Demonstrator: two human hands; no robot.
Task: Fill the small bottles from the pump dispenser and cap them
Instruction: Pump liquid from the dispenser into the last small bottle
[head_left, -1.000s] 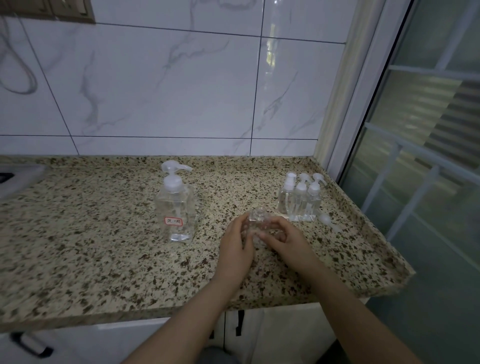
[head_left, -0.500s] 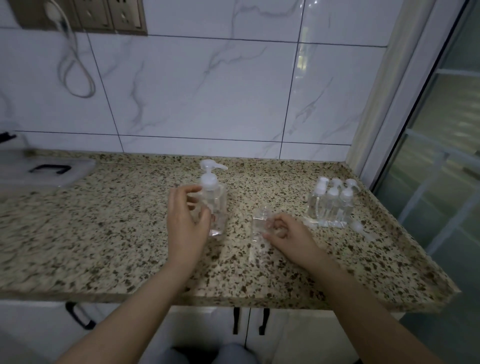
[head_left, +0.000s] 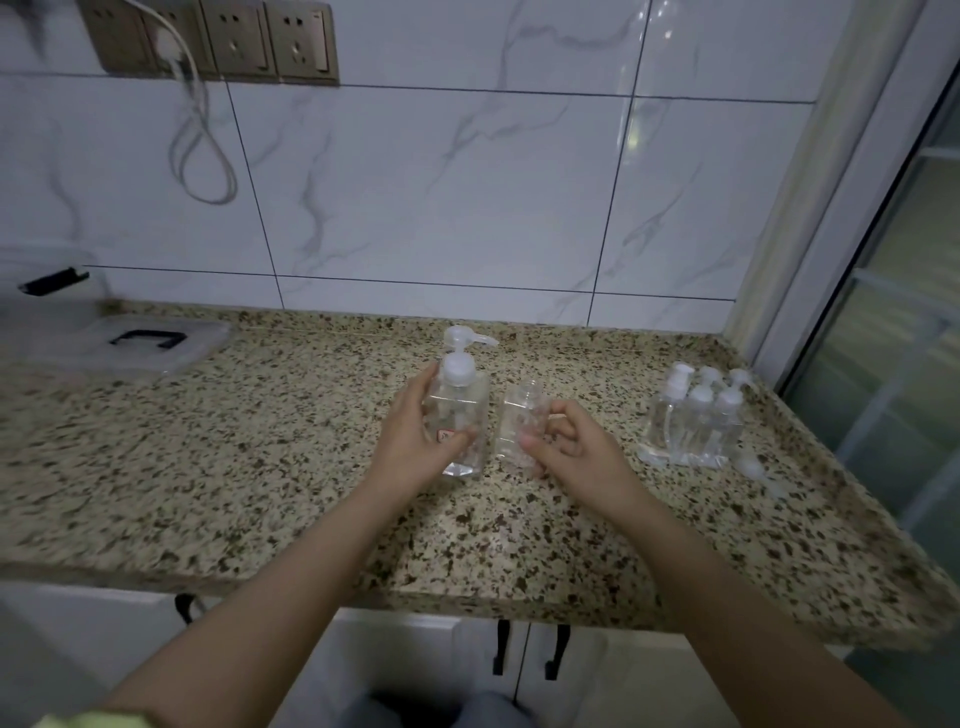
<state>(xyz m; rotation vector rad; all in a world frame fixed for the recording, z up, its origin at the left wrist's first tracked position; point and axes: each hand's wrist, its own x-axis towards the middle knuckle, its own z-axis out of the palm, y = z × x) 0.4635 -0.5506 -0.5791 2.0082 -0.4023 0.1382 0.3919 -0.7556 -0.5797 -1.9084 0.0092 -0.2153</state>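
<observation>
Spout (head_left: 480, 340) of the pump dispenser (head_left: 460, 415), gripped by the left hand (head_left: 415, 441), points toward three o'clock, above the upright open small bottle (head_left: 519, 426) the right hand (head_left: 571, 447) pinches.

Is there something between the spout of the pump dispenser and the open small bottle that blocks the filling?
Nothing visible blocks it. The pump dispenser, gripped by the left hand, stands beside the uncapped small bottle, held by the right hand. The spout points toward the bottle's side.
</observation>
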